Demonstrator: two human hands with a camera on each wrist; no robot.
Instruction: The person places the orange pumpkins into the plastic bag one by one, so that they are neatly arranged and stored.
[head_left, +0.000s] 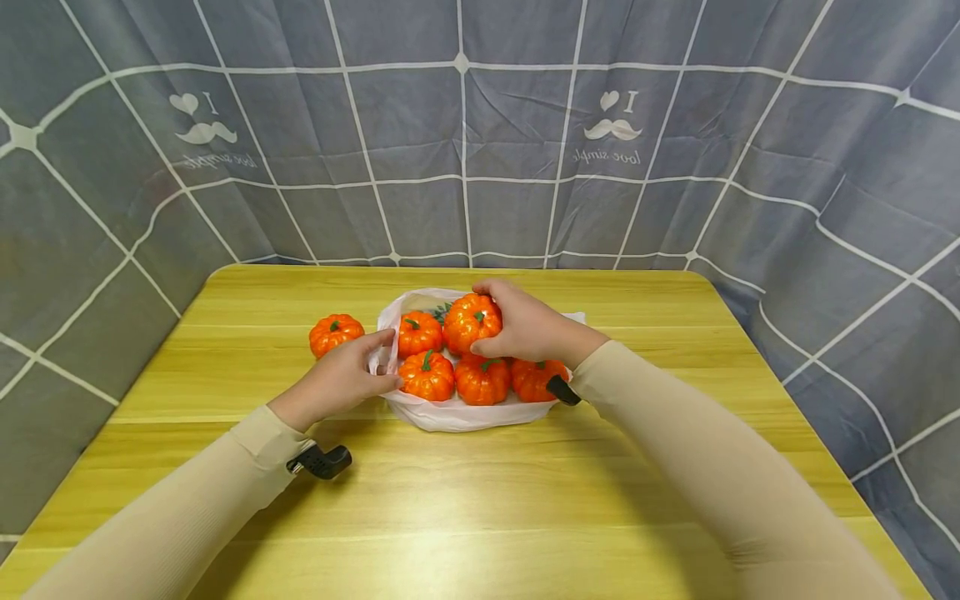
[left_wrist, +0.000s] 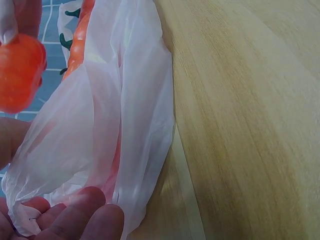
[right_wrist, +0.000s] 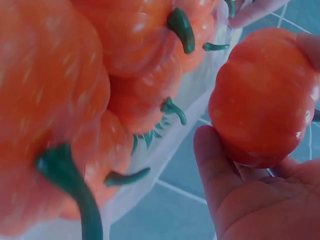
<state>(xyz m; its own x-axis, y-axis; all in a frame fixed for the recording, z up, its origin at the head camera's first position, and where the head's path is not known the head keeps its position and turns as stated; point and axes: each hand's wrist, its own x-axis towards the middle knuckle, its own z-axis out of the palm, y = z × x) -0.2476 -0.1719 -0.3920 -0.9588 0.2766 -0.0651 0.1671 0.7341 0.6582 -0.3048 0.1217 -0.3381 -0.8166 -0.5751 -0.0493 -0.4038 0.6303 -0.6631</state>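
A white plastic bag lies spread on the table with its mouth facing up. Inside it sit several shiny orange toy pumpkins with green stems. My left hand holds the bag's left rim; in the left wrist view the fingers curl on the thin plastic. My right hand grips one pumpkin from its right side, above the others. The right wrist view shows this pumpkin between thumb and fingers, apart from those in the bag.
One more pumpkin stands on the wooden table, left of the bag and just beyond my left hand. A grey curtain with white lines hangs behind the table and along both sides.
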